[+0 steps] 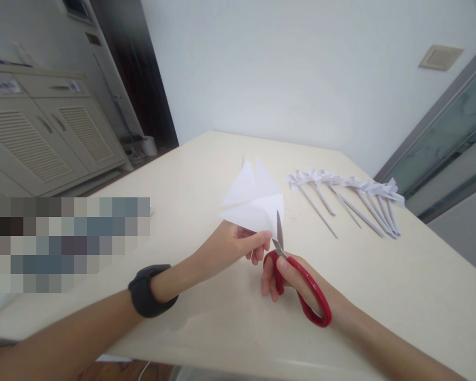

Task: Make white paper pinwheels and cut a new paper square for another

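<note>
My left hand [241, 242] pinches the near corner of a white sheet of paper [257, 209], thumb on top and the other fingers curled below. In my right hand [283, 272] is a pair of scissors [311, 296] with red handles. Their blades are spread apart, pointing away from me, right at the paper's near right edge. Whether the blades touch the paper is hard to tell. Beyond the held sheet lie more white paper pieces [244, 182], cut to points. A dark band is on my left wrist.
Several paper pinwheel-like shapes on rolled paper sticks [349, 185] lie in a row at the right of the cream table [400, 296]. A blurred-out patch [75, 238] covers the table's left. A white wall [301, 69] stands behind, a louvred cabinet [43, 121] at far left.
</note>
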`<action>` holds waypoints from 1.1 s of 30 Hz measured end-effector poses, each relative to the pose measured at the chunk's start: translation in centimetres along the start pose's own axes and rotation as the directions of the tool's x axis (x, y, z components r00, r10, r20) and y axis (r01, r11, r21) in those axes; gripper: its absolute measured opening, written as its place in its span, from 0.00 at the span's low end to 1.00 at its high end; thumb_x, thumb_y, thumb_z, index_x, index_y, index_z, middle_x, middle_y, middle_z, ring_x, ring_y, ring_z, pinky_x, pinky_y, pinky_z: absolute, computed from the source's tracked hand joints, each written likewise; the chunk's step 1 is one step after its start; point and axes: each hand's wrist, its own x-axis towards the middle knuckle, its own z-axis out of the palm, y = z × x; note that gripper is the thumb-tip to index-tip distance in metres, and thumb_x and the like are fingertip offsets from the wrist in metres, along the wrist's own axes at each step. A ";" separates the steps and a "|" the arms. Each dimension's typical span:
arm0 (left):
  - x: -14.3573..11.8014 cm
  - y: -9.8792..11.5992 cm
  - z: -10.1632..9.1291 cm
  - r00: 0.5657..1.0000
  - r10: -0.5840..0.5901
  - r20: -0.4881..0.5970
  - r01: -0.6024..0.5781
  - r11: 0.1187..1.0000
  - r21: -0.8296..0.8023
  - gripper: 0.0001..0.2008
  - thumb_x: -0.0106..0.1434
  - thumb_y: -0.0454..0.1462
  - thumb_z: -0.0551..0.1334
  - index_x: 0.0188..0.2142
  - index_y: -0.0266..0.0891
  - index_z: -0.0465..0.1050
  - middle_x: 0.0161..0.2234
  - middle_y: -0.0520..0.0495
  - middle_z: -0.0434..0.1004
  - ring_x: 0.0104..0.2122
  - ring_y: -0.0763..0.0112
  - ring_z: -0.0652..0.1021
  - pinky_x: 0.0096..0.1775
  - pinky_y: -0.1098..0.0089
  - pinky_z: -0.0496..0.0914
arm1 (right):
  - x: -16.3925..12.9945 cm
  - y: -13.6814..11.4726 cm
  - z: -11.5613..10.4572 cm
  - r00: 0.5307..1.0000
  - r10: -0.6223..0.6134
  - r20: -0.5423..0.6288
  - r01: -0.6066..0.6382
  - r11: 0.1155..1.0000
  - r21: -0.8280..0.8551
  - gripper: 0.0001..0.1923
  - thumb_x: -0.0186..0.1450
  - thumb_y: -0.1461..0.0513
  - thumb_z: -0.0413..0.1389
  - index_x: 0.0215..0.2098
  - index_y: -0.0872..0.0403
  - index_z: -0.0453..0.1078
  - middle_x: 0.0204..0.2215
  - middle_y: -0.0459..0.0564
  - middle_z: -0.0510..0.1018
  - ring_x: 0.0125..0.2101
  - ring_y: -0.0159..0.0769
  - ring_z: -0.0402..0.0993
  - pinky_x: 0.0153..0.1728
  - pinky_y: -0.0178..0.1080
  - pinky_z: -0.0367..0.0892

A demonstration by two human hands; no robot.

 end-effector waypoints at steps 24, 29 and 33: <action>-0.3 1.2 0.0 0.999 -0.027 0.023 0.027 1.000 0.007 0.10 0.60 0.38 0.56 0.24 0.35 0.68 0.18 0.53 0.69 0.20 0.76 0.70 0.27 0.74 0.66 | 0.2 1.1 -0.2 1.000 -0.011 0.014 0.011 0.999 0.038 0.23 0.66 0.48 0.43 0.30 0.57 0.67 0.22 0.47 0.71 0.22 0.29 0.65 0.28 0.35 0.60; -0.4 1.8 0.0 0.999 -0.049 0.018 0.049 0.999 -0.001 0.10 0.59 0.37 0.57 0.24 0.35 0.68 0.18 0.52 0.69 0.21 0.75 0.70 0.27 0.73 0.66 | 0.1 0.9 -0.1 1.000 0.009 0.018 -0.009 0.999 0.038 0.23 0.65 0.47 0.44 0.31 0.57 0.66 0.20 0.47 0.70 0.22 0.31 0.66 0.28 0.36 0.61; -0.3 1.6 0.0 0.999 -0.045 0.022 0.045 0.999 0.002 0.10 0.59 0.37 0.57 0.24 0.35 0.68 0.18 0.52 0.69 0.21 0.75 0.70 0.27 0.74 0.66 | 0.0 0.8 -0.1 1.000 0.006 0.012 -0.006 1.000 0.016 0.23 0.65 0.47 0.43 0.30 0.57 0.65 0.19 0.46 0.69 0.23 0.31 0.66 0.30 0.37 0.62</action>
